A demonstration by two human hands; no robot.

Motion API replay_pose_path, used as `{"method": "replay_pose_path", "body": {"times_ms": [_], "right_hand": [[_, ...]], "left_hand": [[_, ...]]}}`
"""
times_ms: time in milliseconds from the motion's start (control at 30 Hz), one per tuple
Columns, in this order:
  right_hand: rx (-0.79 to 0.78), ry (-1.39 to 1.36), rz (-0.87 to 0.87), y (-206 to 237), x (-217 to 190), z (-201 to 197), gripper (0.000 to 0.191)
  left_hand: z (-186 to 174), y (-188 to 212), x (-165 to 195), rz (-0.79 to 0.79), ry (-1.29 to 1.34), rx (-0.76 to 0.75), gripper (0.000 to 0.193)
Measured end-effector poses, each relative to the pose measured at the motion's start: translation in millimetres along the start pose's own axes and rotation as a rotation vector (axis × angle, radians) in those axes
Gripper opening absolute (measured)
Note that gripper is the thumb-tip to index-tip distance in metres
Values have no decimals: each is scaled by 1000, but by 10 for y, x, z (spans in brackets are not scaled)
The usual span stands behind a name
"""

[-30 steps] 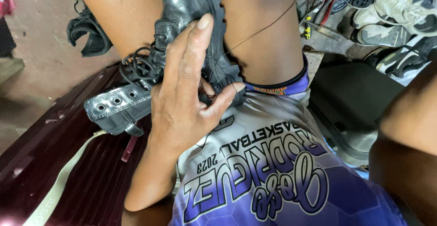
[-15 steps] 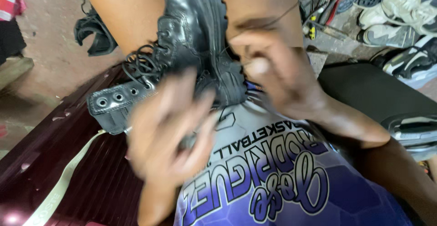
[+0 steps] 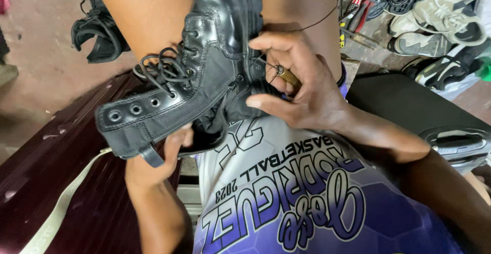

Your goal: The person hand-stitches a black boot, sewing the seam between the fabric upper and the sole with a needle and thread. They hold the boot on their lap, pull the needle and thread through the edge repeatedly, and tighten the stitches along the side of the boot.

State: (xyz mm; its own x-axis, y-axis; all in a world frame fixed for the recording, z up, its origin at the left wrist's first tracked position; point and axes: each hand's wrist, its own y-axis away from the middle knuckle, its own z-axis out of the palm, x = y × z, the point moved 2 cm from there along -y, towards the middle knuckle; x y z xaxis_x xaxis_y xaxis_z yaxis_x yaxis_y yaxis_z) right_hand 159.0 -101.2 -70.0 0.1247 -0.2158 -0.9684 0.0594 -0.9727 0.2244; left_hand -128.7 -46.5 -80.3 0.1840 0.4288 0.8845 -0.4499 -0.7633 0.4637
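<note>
Resting between the person's knees, the black lace-up boot (image 3: 204, 75) lies with its open collar toward the camera. The left hand (image 3: 158, 152) cups it from beneath — fingers mostly hidden. The right hand (image 3: 302, 90) is curled shut on a wooden-handled awl (image 3: 287, 75), pressed against the boot's side — thread (image 3: 317, 21) trailing upward.

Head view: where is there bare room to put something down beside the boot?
Bare floor lies left of the black boot, past the other boot. The dark red surface is mostly bare beside the strap. Top right is crowded with shoes and tools.
</note>
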Motion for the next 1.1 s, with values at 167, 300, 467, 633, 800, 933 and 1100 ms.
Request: {"method": "replay_pose_path", "body": {"times_ms": [167, 300, 467, 633, 800, 933, 1100], "right_hand": [[38, 95, -32, -94, -98, 54, 70], [83, 77, -33, -146, -93, 95, 69], [65, 97, -19, -158, -54, 114, 69], [28, 46, 30, -199, -118, 90, 66], [3, 79, 121, -209, -206, 59, 63], [-19, 150, 106, -183, -249, 9, 67], [-125, 645, 96, -134, -394, -178, 84]], "left_hand": [[100, -346, -3, -200, -731, -174, 23], [320, -267, -159, 282, -983, 20, 33], [-8, 168, -255, 98, -939, 347, 25], [-195, 331, -337, 35, 27, 645, 35], [64, 447, 143, 262, -894, 637, 16], [230, 223, 340, 236, -695, 196, 17], [307, -238, 118, 384, -899, -44, 25]]}}
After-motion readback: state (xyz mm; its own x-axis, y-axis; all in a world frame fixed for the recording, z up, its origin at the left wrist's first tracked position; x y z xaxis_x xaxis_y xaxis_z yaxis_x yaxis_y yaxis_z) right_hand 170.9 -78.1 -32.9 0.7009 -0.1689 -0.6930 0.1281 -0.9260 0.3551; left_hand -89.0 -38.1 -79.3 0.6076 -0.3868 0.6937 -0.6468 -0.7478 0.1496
